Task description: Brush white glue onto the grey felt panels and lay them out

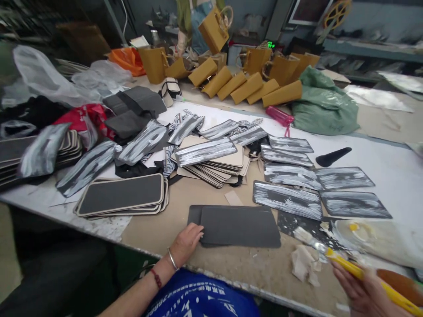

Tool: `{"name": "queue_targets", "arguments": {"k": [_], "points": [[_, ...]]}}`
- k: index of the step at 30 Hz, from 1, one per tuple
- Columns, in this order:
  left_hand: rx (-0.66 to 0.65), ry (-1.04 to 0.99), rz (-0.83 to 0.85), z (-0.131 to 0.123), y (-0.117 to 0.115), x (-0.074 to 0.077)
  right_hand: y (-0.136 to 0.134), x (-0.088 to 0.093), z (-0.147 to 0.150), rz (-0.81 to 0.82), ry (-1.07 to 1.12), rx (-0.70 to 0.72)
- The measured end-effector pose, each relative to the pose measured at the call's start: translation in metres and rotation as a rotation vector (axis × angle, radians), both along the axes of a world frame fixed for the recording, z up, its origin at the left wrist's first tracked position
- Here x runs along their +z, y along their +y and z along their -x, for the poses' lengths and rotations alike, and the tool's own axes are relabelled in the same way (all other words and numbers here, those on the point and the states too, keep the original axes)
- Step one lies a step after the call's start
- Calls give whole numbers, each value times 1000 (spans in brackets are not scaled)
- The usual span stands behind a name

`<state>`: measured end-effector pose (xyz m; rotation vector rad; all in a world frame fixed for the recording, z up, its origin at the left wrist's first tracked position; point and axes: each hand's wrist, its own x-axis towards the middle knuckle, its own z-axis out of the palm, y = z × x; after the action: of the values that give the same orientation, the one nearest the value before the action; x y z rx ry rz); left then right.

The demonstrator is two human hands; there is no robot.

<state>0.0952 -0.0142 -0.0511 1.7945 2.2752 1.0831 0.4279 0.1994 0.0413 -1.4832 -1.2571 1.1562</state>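
Note:
My left hand (188, 242) rests at the left end of two overlapping dark grey panels (241, 225) near the table's front edge, fingertips pressed together on the panel's corner. At the lower right, my right hand (360, 286) is wrapped round the yellow handle of a brush (346, 264), whose whitish bristles point left towards the table. Beside the brush are a crumpled scrap (306, 264) and a dark, white-spattered patch. Beyond the panels, several grey pieces streaked with white (287, 200) lie in rows.
Stacks of beige-edged panels (122, 193) stand left and centre, with more streaked pieces behind. A black tool (333, 157) lies at right, a brown bowl (399, 284) at lower right. Farther back are yellow bags (254, 88), a green bag (322, 103) and a person (194, 26).

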Motion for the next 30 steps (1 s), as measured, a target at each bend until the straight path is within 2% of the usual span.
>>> {"name": "queue_targets", "arguments": {"k": [3,5,9,15,19,22,30], "points": [[-48,-46,24,7,-9,0,-33,-1,75,142,182,-37],[-88,-49,64,12,-13,3,-54,-2,121,248,238,-11],[-170,-4,64,21,-16,10,-83,-8,176,326,275,31],[-389,54,-12,28,-11,10,-101,-24,209,327,244,73],[-509,77,74,30,-6,6,-105,-32,223,339,235,115],[-517,84,143,32,-4,4,-105,-37,229,355,239,140],[-504,84,200,31,4,1,-102,-50,235,387,267,135]]}}
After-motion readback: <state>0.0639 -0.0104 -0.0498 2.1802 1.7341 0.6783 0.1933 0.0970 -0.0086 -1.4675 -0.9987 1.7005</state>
